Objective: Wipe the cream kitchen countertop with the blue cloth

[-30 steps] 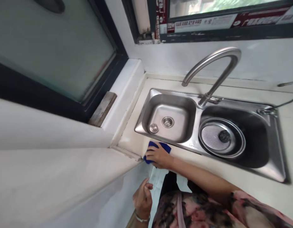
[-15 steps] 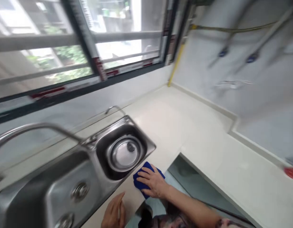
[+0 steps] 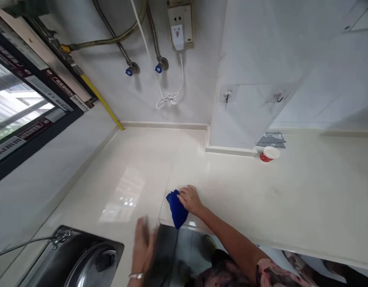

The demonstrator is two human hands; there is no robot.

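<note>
The pale countertop (image 3: 291, 191) runs across the middle and right of the frame, turning an inner corner at lower centre. A steel sink (image 3: 91, 241) fills the lower left. The left hand (image 3: 140, 243), blurred at lower centre, has its thumb apart from its fingers and nothing visible in its grasp; whether it touches the surface I cannot tell. The right hand (image 3: 190, 199), near the centre, has its fingers curled over the right side of a blue cloth (image 3: 177, 208), whose lower tip overhangs the front edge. For good contact, I would spread the cloth under a flat palm and use overlapping strokes, following that edge closely. The red-and-white cup (image 3: 269, 154), right of centre, is better lifted than skirted
</note>
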